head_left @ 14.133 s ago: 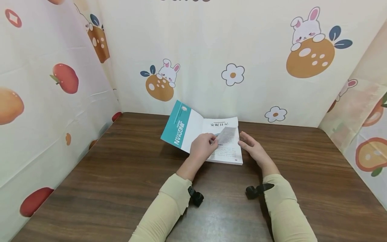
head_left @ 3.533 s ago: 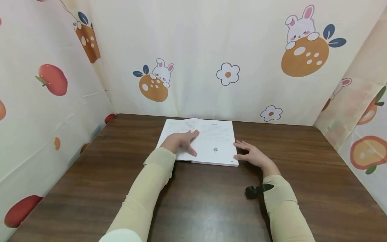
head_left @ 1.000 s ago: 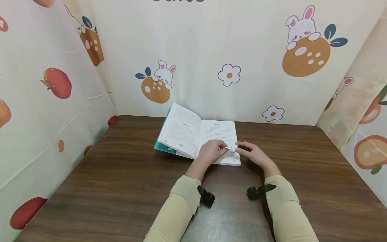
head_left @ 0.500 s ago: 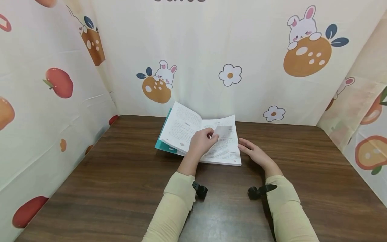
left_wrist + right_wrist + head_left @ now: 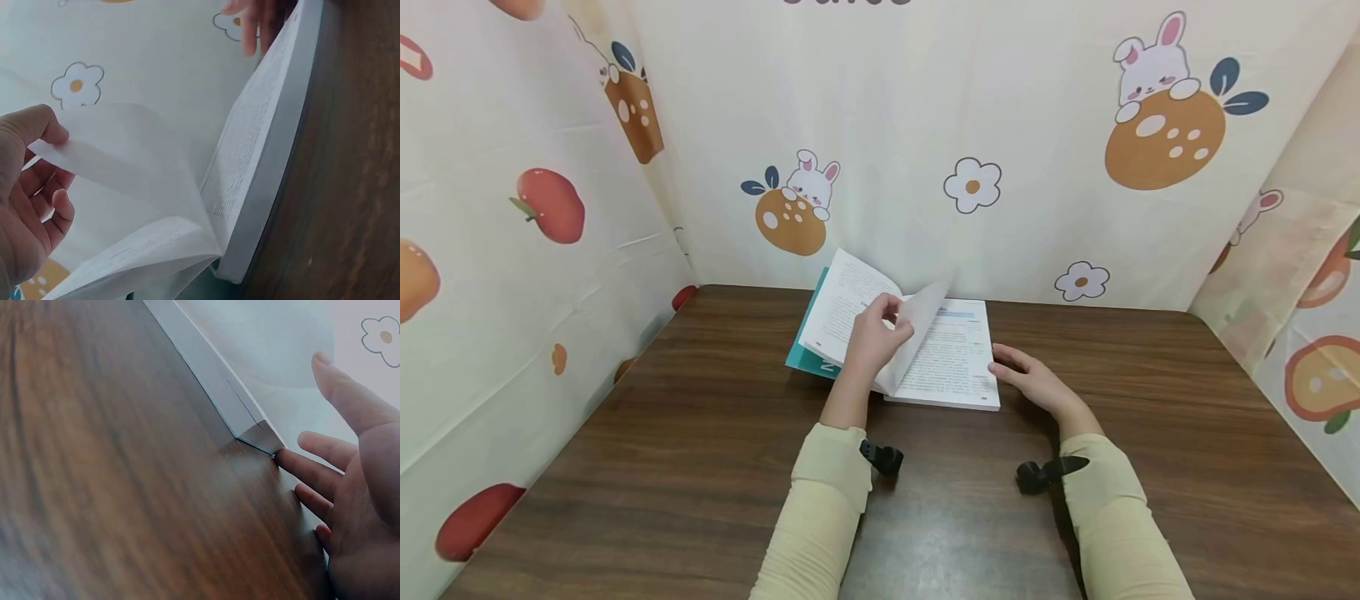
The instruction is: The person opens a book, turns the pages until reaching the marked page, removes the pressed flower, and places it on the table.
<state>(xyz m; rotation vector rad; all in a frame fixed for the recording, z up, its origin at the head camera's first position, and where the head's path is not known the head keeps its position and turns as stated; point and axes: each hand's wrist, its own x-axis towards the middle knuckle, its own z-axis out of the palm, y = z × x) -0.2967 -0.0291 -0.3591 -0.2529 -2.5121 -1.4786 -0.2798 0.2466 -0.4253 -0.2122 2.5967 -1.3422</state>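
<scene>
An open book (image 5: 940, 358) with a teal cover (image 5: 811, 358) lies near the back of the table, its left side tilted up. With thumb and fingers my left hand (image 5: 872, 333) pinches the edge of one page (image 5: 921, 321), which stands curved above the book's middle. The left wrist view shows that page (image 5: 137, 156) stretching from the fingertips to the spine. Beside the book's right edge my right hand (image 5: 1037, 379) rests with its fingers loosely extended. In the right wrist view, a fingertip of the right hand (image 5: 350, 475) meets the book's corner (image 5: 262, 434).
The brown wooden table (image 5: 700, 467) spreads out in front of and on both sides of the book. A patterned curtain (image 5: 895, 150) hangs behind it and along the sides. Dark wrist cameras (image 5: 883, 458) sit on both sleeves.
A second ago my left hand was at the page's lower right corner; it has since carried the page up and left, uncovering the page beneath. The right hand has shifted slightly off the pages.
</scene>
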